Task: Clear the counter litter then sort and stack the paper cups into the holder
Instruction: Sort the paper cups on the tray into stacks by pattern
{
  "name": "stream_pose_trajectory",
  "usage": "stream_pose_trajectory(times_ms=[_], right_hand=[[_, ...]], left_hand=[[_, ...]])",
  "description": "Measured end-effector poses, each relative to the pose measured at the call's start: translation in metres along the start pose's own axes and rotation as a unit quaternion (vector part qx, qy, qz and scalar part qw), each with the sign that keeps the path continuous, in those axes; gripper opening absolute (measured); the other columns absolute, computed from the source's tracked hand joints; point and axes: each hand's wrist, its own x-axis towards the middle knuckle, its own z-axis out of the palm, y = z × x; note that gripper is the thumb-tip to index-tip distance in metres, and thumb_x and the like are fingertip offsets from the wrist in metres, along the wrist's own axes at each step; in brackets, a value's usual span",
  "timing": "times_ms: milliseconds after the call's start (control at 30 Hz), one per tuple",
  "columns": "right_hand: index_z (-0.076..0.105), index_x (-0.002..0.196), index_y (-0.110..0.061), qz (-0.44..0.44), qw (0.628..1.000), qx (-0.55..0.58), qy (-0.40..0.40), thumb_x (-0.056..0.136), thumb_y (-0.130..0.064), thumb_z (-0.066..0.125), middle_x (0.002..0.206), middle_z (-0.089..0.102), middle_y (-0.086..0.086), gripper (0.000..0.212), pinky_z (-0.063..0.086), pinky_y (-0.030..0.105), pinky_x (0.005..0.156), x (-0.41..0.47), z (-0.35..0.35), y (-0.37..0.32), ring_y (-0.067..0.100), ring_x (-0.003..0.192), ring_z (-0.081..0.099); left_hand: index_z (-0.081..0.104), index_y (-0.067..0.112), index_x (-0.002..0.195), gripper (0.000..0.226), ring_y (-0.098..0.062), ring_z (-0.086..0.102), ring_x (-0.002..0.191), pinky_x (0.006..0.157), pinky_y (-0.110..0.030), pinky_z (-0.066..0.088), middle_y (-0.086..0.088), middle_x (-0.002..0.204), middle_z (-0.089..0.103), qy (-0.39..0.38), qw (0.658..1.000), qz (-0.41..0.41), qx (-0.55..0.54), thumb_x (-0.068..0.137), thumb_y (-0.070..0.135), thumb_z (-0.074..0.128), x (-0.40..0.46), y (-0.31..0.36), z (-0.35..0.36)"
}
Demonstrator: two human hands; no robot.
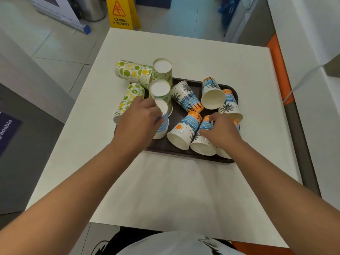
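Note:
A dark brown tray (184, 153) sits on a white table and carries several paper cups. Lime-print cups (132, 70) lie and stand upside down at its left and far-left side. Beach-print cups (187, 97) with palms and blue stripes lie tipped across the middle and right. My left hand (139, 120) grips an upside-down beach-print cup (162, 126) at the tray's left. My right hand (220, 133) closes over a lying beach-print cup (202, 144) near the tray's front edge, next to another lying beach-print cup (184, 131). No cup holder is in view.
The white table (174, 190) has bare surface in front of and behind the tray. A yellow wet-floor sign (121, 13) stands on the tiled floor beyond the table. An orange seat edge (277, 67) runs along the right.

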Motion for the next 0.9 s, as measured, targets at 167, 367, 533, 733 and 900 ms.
stream_pose_trajectory(times_ms=[167, 367, 533, 733, 900], right_hand=[[0.053, 0.127, -0.01, 0.011, 1.0, 0.008, 0.003, 0.076, -0.03, 0.075, 0.12, 0.056, 0.013, 0.059, 0.047, 0.035, 0.083, -0.002, 0.001, -0.002, 0.028, 0.107, 0.056], [0.052, 0.129, -0.011, 0.024, 1.0, 0.009, 0.009, 0.079, -0.028, 0.073, 0.126, 0.051, 0.012, 0.058, 0.039, 0.03, 0.078, -0.005, 0.001, -0.004, 0.027, 0.111, 0.054], [0.053, 0.127, -0.01, 0.034, 0.999, 0.014, 0.016, 0.078, -0.028, 0.073, 0.125, 0.051, 0.013, 0.056, 0.039, 0.031, 0.077, -0.008, 0.003, -0.005, 0.028, 0.109, 0.055], [0.048, 0.131, -0.014, 0.044, 0.999, 0.016, 0.018, 0.076, -0.034, 0.075, 0.128, 0.047, 0.011, 0.064, 0.039, 0.031, 0.078, -0.011, 0.004, -0.009, 0.027, 0.11, 0.053], [0.044, 0.132, -0.012, 0.049, 0.999, 0.004, 0.017, 0.074, -0.032, 0.078, 0.129, 0.045, 0.012, 0.071, 0.041, 0.035, 0.084, -0.012, 0.007, -0.013, 0.029, 0.113, 0.051]], left_hand=[[0.075, 0.005, 0.081, 0.012, -0.033, 0.057, 0.077, 0.056, -0.036, 0.045, -0.008, 0.079, 0.065, -0.012, 0.999, -0.031, -0.014, 0.073, 0.012, 0.081, -0.002, -0.003, 0.0], [0.076, 0.006, 0.084, 0.013, -0.032, 0.055, 0.082, 0.059, -0.037, 0.045, -0.008, 0.083, 0.065, -0.026, 0.999, -0.04, -0.015, 0.076, 0.015, 0.08, -0.003, -0.004, -0.002], [0.076, 0.006, 0.086, 0.014, -0.031, 0.054, 0.084, 0.063, -0.038, 0.043, -0.01, 0.085, 0.065, -0.042, 0.998, -0.045, -0.017, 0.078, 0.017, 0.077, -0.001, -0.005, -0.004], [0.073, 0.009, 0.089, 0.027, -0.028, 0.052, 0.091, 0.065, -0.034, 0.041, -0.007, 0.087, 0.061, -0.046, 0.998, -0.041, 0.004, 0.08, 0.035, 0.075, 0.005, -0.003, -0.01], [0.071, 0.007, 0.091, 0.02, -0.032, 0.056, 0.09, 0.068, -0.037, 0.044, -0.01, 0.089, 0.063, 0.001, 0.998, 0.028, -0.061, 0.088, 0.026, 0.066, 0.025, 0.031, -0.007]])
